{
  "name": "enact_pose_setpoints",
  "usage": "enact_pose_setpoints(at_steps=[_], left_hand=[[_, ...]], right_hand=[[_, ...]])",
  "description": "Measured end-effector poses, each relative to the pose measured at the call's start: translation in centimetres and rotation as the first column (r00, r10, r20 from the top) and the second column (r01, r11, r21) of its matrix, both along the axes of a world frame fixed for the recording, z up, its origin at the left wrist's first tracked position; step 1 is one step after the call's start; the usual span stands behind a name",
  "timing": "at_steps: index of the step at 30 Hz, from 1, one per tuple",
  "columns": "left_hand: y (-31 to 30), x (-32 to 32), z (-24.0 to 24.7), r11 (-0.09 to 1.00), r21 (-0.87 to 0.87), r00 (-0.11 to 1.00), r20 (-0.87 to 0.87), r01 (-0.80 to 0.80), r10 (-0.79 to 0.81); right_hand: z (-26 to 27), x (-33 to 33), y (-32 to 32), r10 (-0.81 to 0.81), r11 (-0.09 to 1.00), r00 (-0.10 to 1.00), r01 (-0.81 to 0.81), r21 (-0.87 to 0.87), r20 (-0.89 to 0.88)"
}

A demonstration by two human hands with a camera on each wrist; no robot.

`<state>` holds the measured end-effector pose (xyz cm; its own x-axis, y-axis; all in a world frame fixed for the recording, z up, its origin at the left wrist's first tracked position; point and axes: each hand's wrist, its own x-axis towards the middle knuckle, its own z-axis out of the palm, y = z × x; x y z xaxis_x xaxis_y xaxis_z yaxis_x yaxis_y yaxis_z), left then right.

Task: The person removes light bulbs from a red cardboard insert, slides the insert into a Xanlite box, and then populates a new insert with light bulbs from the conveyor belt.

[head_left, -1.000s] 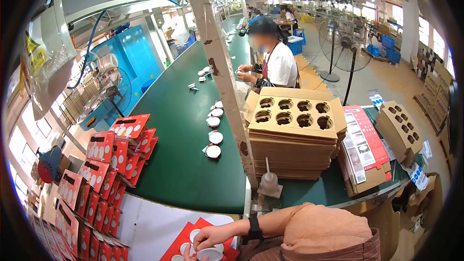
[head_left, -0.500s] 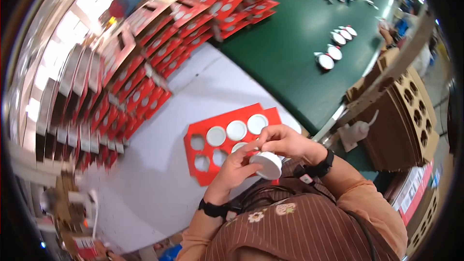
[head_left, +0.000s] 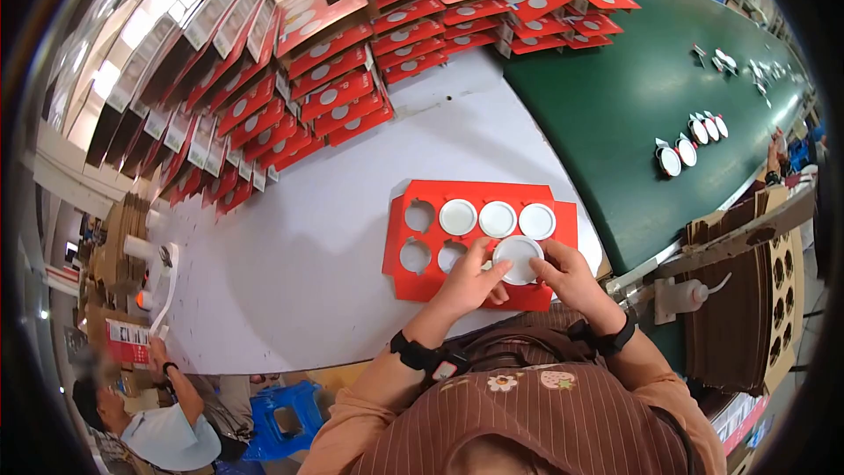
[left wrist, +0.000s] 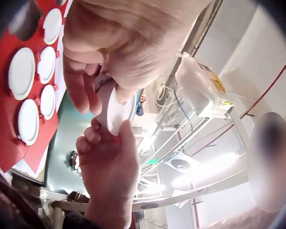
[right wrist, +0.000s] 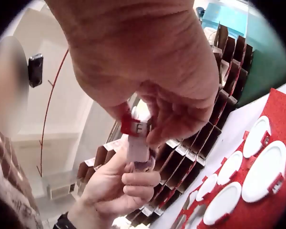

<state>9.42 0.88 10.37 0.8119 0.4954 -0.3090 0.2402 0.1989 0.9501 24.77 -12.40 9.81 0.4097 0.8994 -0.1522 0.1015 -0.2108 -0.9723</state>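
A round white disc (head_left: pixel 517 260) with a raised rim is held between both hands, over the near side of a red card (head_left: pixel 479 192) with two rows of round cutouts. My left hand (head_left: pixel 472 283) grips its left edge, thumb on the white face. At the opposite edge my right hand (head_left: pixel 573 280) pinches it. In the right wrist view a red tab (right wrist: pixel 130 126) with lettering shows beside the right fingers. Similar white discs (head_left: pixel 498 219) fill several cutouts, while a cutout (head_left: pixel 419 215) at the card's left end is bare. The hands hide part of the near row.
Stacked red printed packages (head_left: pixel 334 92) line the far side of the white table (head_left: pixel 290 299). Beyond its right edge lies a green conveyor (head_left: pixel 598 149) bearing more white discs (head_left: pixel 670 162). A bottle with a spout (head_left: pixel 686 295) and cardboard inserts (head_left: pixel 734 325) stand right. Another person (head_left: pixel 171 427) is lower left.
The head view has swung from the conveyor down to the white table and the red card. The disc, tilted half a second ago, now faces up, with the right fingers moved to its right edge.
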Motion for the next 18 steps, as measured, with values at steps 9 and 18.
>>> enact_pose_setpoints(at_steps=[9, 18], left_hand=[[7.1, -5.2, -5.0, 0.936, 0.275, 0.831, -0.450, -0.219, 0.327], [3.8, -4.6, -7.2, 0.897, -0.354, 0.927, -0.351, -0.265, 0.135]], right_hand=[[-3.1, 0.1, 2.1, 0.043, 0.990, 0.998, -0.036, -0.134, 0.047], [-1.7, -2.8, 4.0, 0.006, 0.973, 0.924, 0.082, -0.214, 0.381]])
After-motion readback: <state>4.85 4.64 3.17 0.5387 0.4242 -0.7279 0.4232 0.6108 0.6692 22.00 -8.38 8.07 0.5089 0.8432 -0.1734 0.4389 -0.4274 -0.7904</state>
